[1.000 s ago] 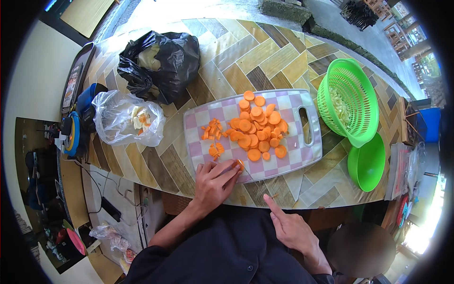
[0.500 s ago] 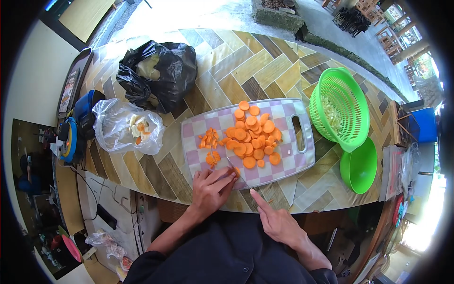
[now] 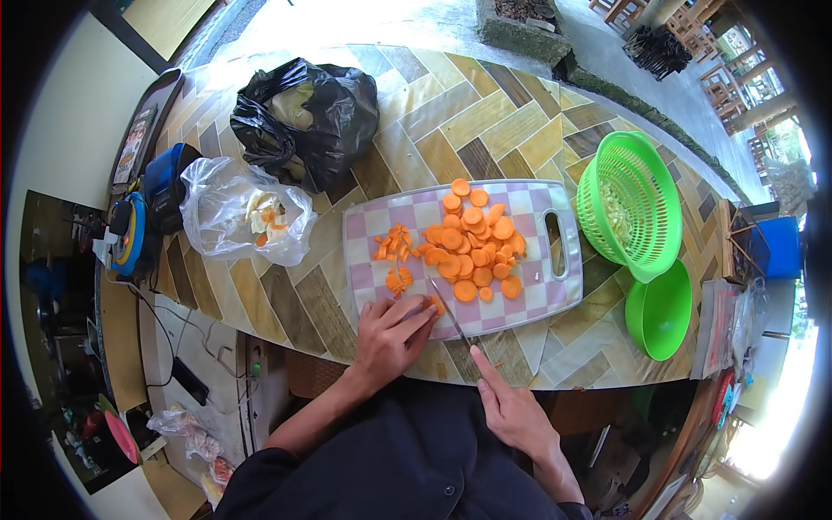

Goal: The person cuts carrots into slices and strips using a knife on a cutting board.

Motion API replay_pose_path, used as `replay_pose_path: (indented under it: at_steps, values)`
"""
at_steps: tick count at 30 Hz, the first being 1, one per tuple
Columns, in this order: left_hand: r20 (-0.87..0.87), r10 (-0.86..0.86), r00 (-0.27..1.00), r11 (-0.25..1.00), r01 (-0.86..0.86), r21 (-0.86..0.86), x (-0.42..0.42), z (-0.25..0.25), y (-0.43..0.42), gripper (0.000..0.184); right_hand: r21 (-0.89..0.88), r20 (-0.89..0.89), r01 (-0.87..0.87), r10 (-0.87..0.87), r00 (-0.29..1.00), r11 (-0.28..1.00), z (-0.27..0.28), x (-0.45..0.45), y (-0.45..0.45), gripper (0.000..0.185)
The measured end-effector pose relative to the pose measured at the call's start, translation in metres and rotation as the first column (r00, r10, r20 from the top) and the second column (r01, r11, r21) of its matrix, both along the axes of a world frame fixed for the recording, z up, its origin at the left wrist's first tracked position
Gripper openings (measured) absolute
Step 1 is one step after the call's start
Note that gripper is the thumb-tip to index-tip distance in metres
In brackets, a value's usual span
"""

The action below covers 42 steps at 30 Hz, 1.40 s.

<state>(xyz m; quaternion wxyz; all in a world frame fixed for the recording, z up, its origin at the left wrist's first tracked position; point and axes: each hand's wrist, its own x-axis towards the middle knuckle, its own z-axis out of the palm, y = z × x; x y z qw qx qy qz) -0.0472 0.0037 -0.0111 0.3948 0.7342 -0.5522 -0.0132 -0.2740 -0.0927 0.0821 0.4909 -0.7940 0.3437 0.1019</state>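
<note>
A checkered pink-and-white cutting board (image 3: 368,217) lies on the table. Round carrot slices (image 3: 472,238) are heaped at its middle, with small cut carrot pieces (image 3: 396,244) to their left. My left hand (image 3: 390,338) is at the board's near edge, its bent fingertips closed on a carrot piece (image 3: 436,303) that they partly cover. In my right hand (image 3: 516,407) is a knife (image 3: 451,312), gripped by its handle with the forefinger stretched along it. The thin blade points away from me over the board, just right of the held carrot.
A green colander (image 3: 650,199) with pale shreds stands right of the board, near a green bowl (image 3: 663,312). At the back left are a black plastic bag (image 3: 342,121) and a clear bag (image 3: 204,208) with scraps. Blue devices (image 3: 165,191) sit at the left edge.
The knife blade has shifted slightly right of the left fingertips and shows more fully. The whole view has turned a little; both hands keep their grips.
</note>
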Motion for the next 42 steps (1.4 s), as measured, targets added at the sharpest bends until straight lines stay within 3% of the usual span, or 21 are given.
replay_pose_path:
  at_steps: [16, 21, 23, 26, 32, 42]
  values:
    - [-0.024, 0.017, 1.000, 1.000, -0.017, 0.002, -0.002, -0.004, 0.002, 0.028, 0.079, -0.218, -0.049, 0.066, 0.974, 0.996, 0.023, 0.003, -0.001, 0.059]
    - [-0.033, 0.015, 0.999, 1.000, -0.015, 0.010, -0.001, 0.004, -0.001, 0.022, 0.063, -0.240, -0.064, 0.077, 0.968, 0.996, 0.025, 0.007, 0.000, 0.060]
    - [-0.031, 0.011, 0.999, 1.000, -0.011, 0.012, -0.001, 0.001, -0.001, 0.023, 0.048, -0.239, -0.075, 0.085, 0.967, 0.996, 0.020, 0.009, 0.001, 0.060]
    - [-0.026, 0.010, 1.000, 1.000, -0.009, 0.015, -0.001, -0.004, 0.001, 0.024, -0.030, -0.080, -0.085, 0.082, 0.993, 0.996, 0.003, 0.009, 0.001, 0.065]
    - [-0.008, 0.012, 1.000, 1.000, -0.012, -0.005, -0.003, -0.001, -0.001, 0.022, -0.099, -0.073, -0.107, 0.100, 0.992, 0.989, -0.008, 0.017, 0.003, 0.066]
    - [-0.034, 0.012, 0.999, 0.999, -0.013, -0.039, -0.001, -0.001, -0.001, 0.020, -0.029, -0.008, -0.038, 0.037, 0.999, 0.999, 0.000, 0.005, 0.001, 0.063]
